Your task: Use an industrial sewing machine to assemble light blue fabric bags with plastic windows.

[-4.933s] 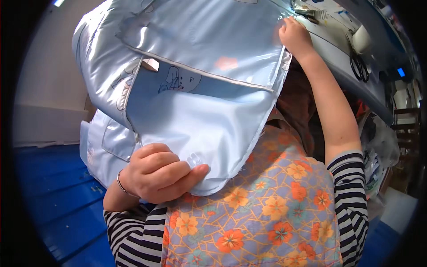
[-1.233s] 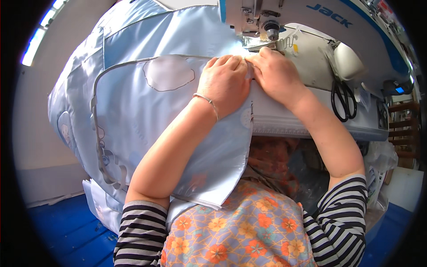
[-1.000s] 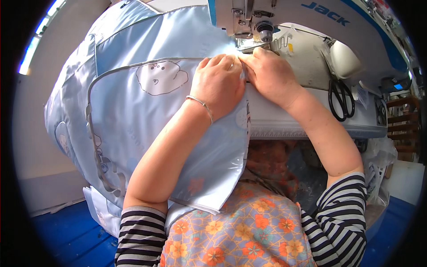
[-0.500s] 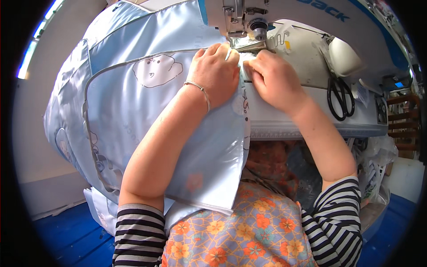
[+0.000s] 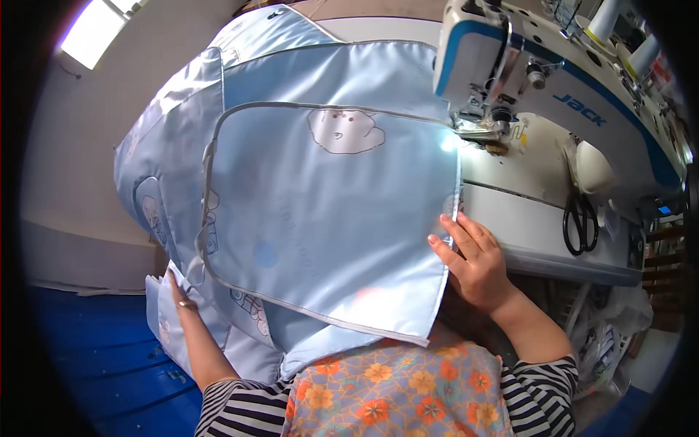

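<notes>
A large light-blue padded fabric piece with grey binding and white cartoon prints spreads over the table and hangs toward my lap. Its right edge runs up to the lit presser foot of the sewing machine. Along that edge rests my right hand, fingers stretched and apart, their tips on the fabric. Far down on the left, my left hand is at the hanging fabric's outer edge. Most of its fingers are hidden there, so its grip does not show.
Black-handled scissors lie on the machine table at the right. Thread cones stand behind the machine. A clear plastic bag hangs below the table's right end. A wall and a blue surface lie to the left.
Both hands have left the needle area. My left hand has moved down to the lower left; my right hand has come down along the fabric's right edge. The view has shifted.
</notes>
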A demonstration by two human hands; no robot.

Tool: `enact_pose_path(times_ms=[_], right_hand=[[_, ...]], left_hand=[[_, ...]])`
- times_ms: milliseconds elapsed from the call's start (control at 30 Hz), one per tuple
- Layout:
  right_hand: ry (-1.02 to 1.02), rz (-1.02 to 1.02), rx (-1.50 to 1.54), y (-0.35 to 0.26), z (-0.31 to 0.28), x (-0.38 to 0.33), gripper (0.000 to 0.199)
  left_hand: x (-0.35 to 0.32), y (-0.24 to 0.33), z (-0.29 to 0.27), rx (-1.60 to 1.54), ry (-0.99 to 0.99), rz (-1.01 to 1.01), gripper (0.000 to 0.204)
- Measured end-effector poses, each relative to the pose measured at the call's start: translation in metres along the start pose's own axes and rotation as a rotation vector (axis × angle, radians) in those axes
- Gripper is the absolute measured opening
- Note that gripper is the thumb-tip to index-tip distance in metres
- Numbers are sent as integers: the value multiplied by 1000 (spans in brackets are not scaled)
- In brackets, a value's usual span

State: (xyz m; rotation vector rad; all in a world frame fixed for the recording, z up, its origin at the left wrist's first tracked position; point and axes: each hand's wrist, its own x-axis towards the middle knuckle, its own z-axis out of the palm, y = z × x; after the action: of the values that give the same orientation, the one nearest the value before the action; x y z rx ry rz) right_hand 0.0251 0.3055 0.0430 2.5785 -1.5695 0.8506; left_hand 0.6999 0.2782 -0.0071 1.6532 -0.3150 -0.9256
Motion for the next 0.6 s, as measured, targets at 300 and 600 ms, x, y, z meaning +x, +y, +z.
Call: enact_pose_path(times_ms=[300, 600], right_hand=[[67, 20, -39, -5, 0, 13, 25], [161, 81, -3, -27, 11, 15, 31]], left_hand=[[62, -41, -44, 241, -141, 191, 68], [114, 26, 18, 846, -115, 817, 63]])
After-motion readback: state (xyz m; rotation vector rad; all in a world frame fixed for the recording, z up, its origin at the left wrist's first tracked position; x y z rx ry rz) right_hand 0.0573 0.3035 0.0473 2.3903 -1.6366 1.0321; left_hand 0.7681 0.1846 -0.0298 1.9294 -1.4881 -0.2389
